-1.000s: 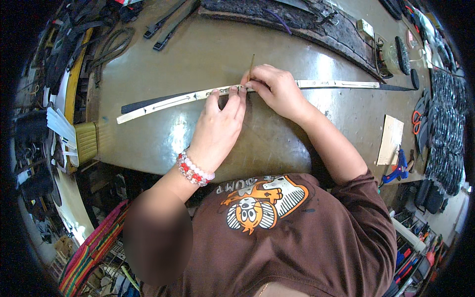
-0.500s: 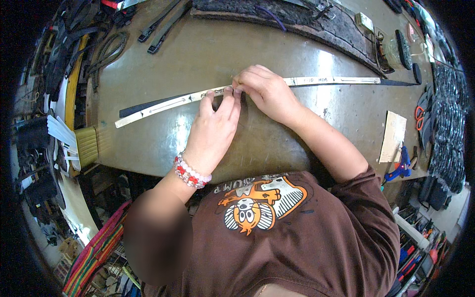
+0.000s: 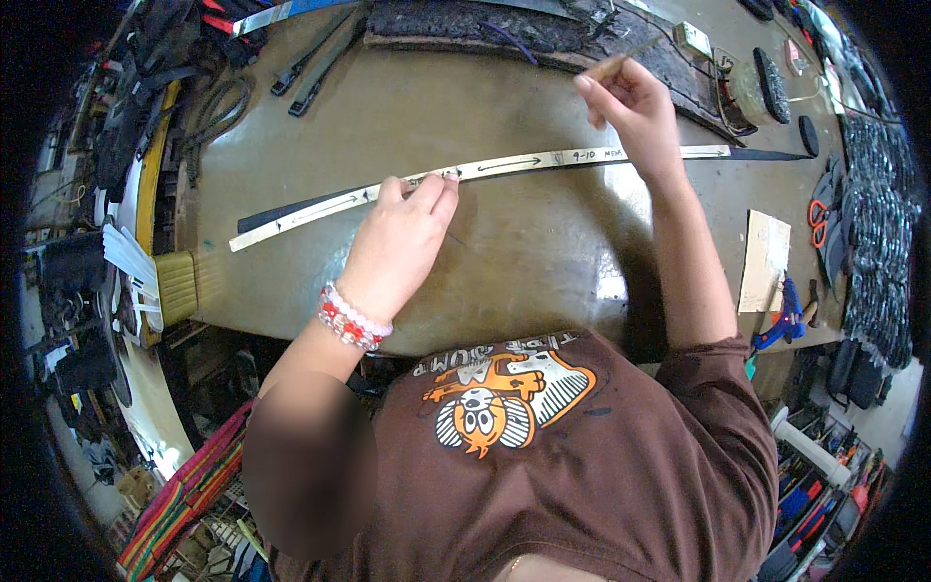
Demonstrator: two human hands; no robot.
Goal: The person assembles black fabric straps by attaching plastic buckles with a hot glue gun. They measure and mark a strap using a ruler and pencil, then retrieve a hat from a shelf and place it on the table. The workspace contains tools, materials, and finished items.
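Note:
A long white template strip (image 3: 504,166) with hand-drawn arrows and marks lies across the table over a black strap (image 3: 281,214), whose ends show beyond it. My left hand (image 3: 407,218) rests on the strip left of its middle, fingertips close together, holding it down against the strap. Raised above the strip's right half is my right hand (image 3: 635,112), fingers curled in a pinch. A slim brownish thing (image 3: 609,68) shows at its fingertips, too blurred to name. The right wrist hides part of the strip.
Black straps with buckles (image 3: 325,68) and a coiled cord (image 3: 218,112) lie at the far left. A dark rough-surfaced slab (image 3: 446,34) stretches along the back. At right are a cardboard piece (image 3: 764,262), a blue glue gun (image 3: 786,320) and orange-handled scissors (image 3: 818,225).
My right hand has left the strip beside the left hand, moving up and to the right, and now pinches a slim brownish thing. My left hand stays on the strip, shifted slightly left.

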